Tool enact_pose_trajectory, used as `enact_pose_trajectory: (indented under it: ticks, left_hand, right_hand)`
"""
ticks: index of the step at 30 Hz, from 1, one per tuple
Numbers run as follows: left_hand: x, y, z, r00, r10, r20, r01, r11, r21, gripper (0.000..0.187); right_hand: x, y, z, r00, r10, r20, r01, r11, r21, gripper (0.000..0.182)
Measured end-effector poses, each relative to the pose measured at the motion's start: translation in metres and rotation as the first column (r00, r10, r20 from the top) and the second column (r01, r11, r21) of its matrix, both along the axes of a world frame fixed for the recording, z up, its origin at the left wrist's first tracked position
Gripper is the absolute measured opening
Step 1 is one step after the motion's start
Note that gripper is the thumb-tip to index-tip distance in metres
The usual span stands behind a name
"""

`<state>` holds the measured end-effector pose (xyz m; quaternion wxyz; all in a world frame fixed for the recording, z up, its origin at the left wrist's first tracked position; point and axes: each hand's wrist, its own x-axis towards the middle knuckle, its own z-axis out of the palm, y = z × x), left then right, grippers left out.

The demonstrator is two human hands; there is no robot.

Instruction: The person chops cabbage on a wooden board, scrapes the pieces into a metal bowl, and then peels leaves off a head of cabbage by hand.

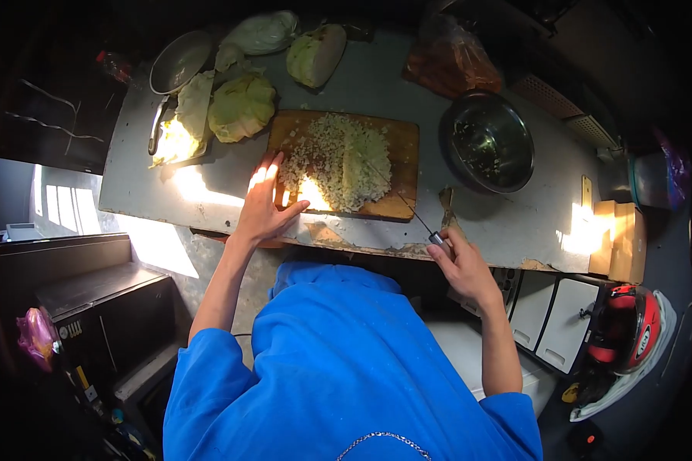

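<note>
A wooden cutting board [404,169] lies near the table's front edge, with a heap of finely chopped pale cabbage [350,157] on it. My left hand [263,203] is at the board's left edge, fingers apart, holding nothing. In my right hand [457,265], beyond the board's front right corner, is the handle of a knife [436,238]. Its thin blade points up and left over the board, toward the cabbage. Leafy cabbage pieces [242,107] lie left of the board, and a cut cabbage half [315,56] is behind it.
A metal bowl [487,142] with some bits inside stands right of the board. A pan [181,63] is at the back left, a plastic bag of orange items [454,61] at the back right. Wooden blocks [627,240] sit at the right edge; a red helmet [627,329] is below.
</note>
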<state>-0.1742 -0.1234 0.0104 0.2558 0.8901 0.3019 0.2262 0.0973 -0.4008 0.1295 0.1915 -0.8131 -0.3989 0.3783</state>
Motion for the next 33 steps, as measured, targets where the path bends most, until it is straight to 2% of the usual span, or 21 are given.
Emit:
enact_pose_trajectory:
  ticks: [2, 3, 4, 5, 7, 9, 11, 14, 18, 24, 26, 27, 30, 32, 33]
  left_hand:
    - [-0.002, -0.001, -0.003, 1.000, -0.025, 0.007, 0.025, 0.998, -0.061, 0.070]
    - [-0.003, -0.003, 0.001, 0.999, -0.016, 0.034, 0.020, 0.990, -0.141, 0.066]
    - [-0.004, -0.004, 0.004, 0.998, -0.004, 0.060, 0.017, 0.976, -0.219, 0.061]
    - [-0.007, -0.005, 0.003, 0.998, -0.002, 0.055, 0.014, 0.976, -0.219, 0.061]
    - [-0.011, -0.006, 0.001, 0.997, 0.015, 0.073, -0.005, 0.991, -0.136, 0.052]
    - [-0.015, -0.009, 0.000, 0.996, 0.020, 0.087, -0.008, 0.992, -0.129, 0.048]
    - [-0.019, -0.013, 0.001, 0.994, 0.028, 0.102, -0.015, 0.992, -0.125, 0.044]
    - [-0.023, -0.020, 0.000, 0.987, 0.069, 0.146, -0.043, 0.983, -0.176, 0.044]
    - [-0.028, -0.025, -0.006, 0.980, 0.112, 0.162, -0.068, 0.964, -0.255, 0.044]
    - [-0.027, -0.023, -0.004, 0.979, 0.119, 0.164, -0.069, 0.956, -0.284, 0.046]
    - [-0.024, -0.021, -0.008, 0.977, 0.129, 0.169, -0.077, 0.955, -0.285, 0.047]
    - [-0.022, -0.022, -0.010, 0.963, 0.182, 0.198, -0.123, 0.952, -0.281, 0.048]
    - [-0.010, -0.024, -0.014, 0.934, 0.243, 0.263, -0.185, 0.956, -0.227, 0.052]
    - [-0.008, -0.025, -0.011, 0.968, 0.232, 0.098, -0.178, 0.906, -0.383, 0.055]
    - [0.000, -0.026, -0.016, 0.957, 0.245, 0.154, -0.192, 0.936, -0.295, 0.060]
  right_hand:
    - [0.015, -0.002, -0.025, 0.990, 0.140, 0.006, -0.140, 0.985, 0.103, 0.032]
    - [0.020, 0.000, -0.036, 0.990, 0.142, 0.003, -0.142, 0.985, 0.101, 0.032]
    - [0.023, 0.003, -0.047, 0.967, 0.218, 0.133, -0.243, 0.946, 0.213, 0.033]
    - [0.026, 0.007, -0.052, 0.924, 0.272, 0.268, -0.349, 0.885, 0.308, 0.033]
    - [0.024, 0.022, -0.046, 0.931, 0.285, 0.227, -0.340, 0.904, 0.260, 0.034]
    - [0.028, 0.033, -0.044, 0.936, 0.294, 0.192, -0.332, 0.920, 0.209, 0.035]
    - [0.032, 0.041, -0.046, 0.879, 0.387, 0.277, -0.422, 0.903, 0.076, 0.036]
    - [0.038, 0.050, -0.057, 0.846, 0.437, 0.306, -0.481, 0.873, 0.080, 0.037]
    - [0.042, 0.065, -0.060, 0.822, 0.471, 0.319, -0.492, 0.871, -0.017, 0.036]
    - [0.046, 0.073, -0.070, 0.846, 0.381, 0.372, -0.431, 0.900, 0.061, 0.035]
    - [0.038, 0.068, -0.071, 0.853, 0.359, 0.378, -0.439, 0.886, 0.149, 0.036]
    - [0.030, 0.068, -0.069, 0.852, 0.363, 0.377, -0.444, 0.883, 0.153, 0.036]
    - [-0.001, 0.080, -0.059, 0.840, 0.412, 0.353, -0.470, 0.877, 0.095, 0.035]
    - [-0.014, 0.088, -0.059, 0.871, 0.386, 0.303, -0.409, 0.912, 0.015, 0.036]
    - [-0.014, 0.089, -0.061, 0.876, 0.375, 0.304, -0.399, 0.917, 0.018, 0.036]
